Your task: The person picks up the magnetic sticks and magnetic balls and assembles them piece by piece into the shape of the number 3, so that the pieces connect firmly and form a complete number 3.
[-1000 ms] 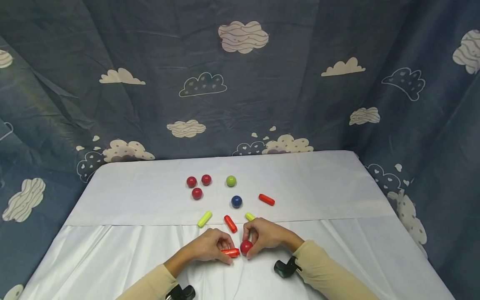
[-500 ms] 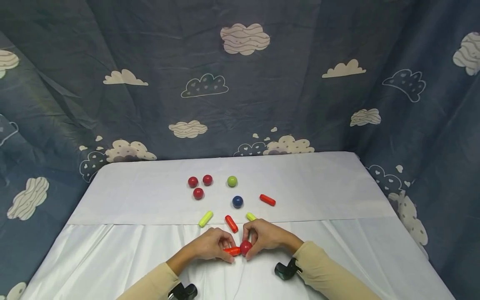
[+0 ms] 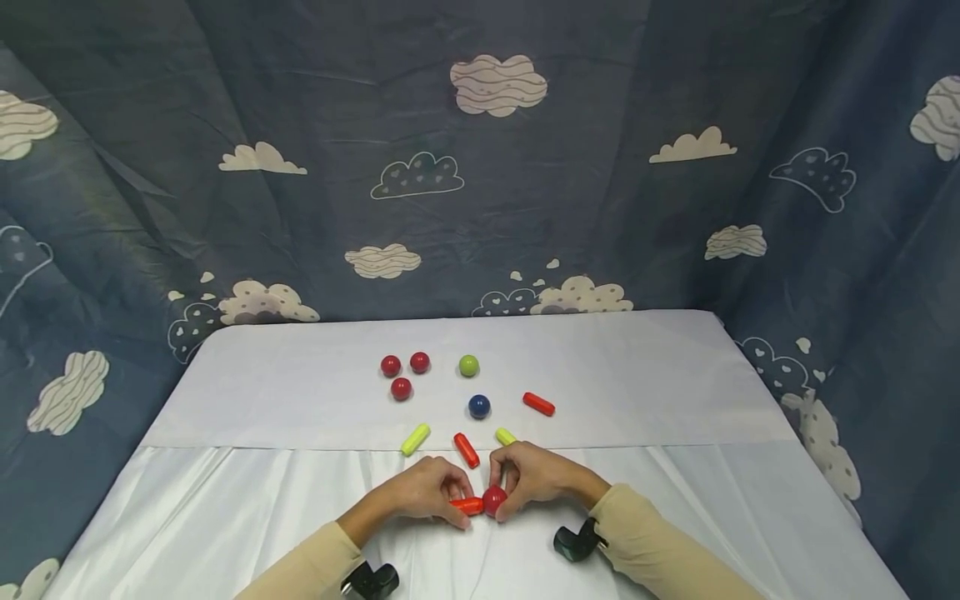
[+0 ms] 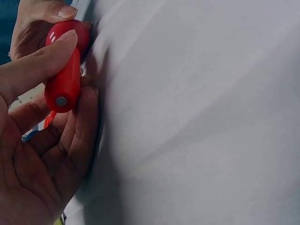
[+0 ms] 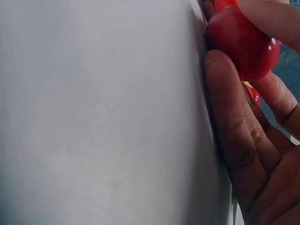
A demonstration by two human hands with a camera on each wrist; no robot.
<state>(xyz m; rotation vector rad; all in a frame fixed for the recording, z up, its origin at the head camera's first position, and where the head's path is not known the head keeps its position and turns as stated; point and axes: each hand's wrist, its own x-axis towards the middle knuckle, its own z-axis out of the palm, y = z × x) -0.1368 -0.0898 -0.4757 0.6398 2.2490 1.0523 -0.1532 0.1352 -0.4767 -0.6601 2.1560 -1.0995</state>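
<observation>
In the head view, my left hand (image 3: pixel 420 490) pinches a red rod (image 3: pixel 468 506) between thumb and fingers, low over the white cloth. A small metal disc shows on the rod's near end (image 4: pixel 61 100) in the left wrist view. My right hand (image 3: pixel 538 473) holds a glossy red ball (image 3: pixel 494 500) by thumb and fingertips. The rod's far end touches the ball's left side. Just beyond the hands lie another red rod (image 3: pixel 467 450) and a yellow-green rod (image 3: pixel 506 436), the latter partly hidden by the right hand.
Farther back on the white-covered table (image 3: pixel 637 375) are a blue ball (image 3: pixel 479 407), a green ball (image 3: pixel 468 366), three red balls (image 3: pixel 401 388), a red rod (image 3: pixel 538 404) and a yellow-green rod (image 3: pixel 416 439). A dark cloud-print curtain (image 3: pixel 570 192) hangs behind.
The small gap between the held rod and the red ball has closed, as the left hand brought the rod rightward. The right hand keeps its hold. The head view has shifted slightly.
</observation>
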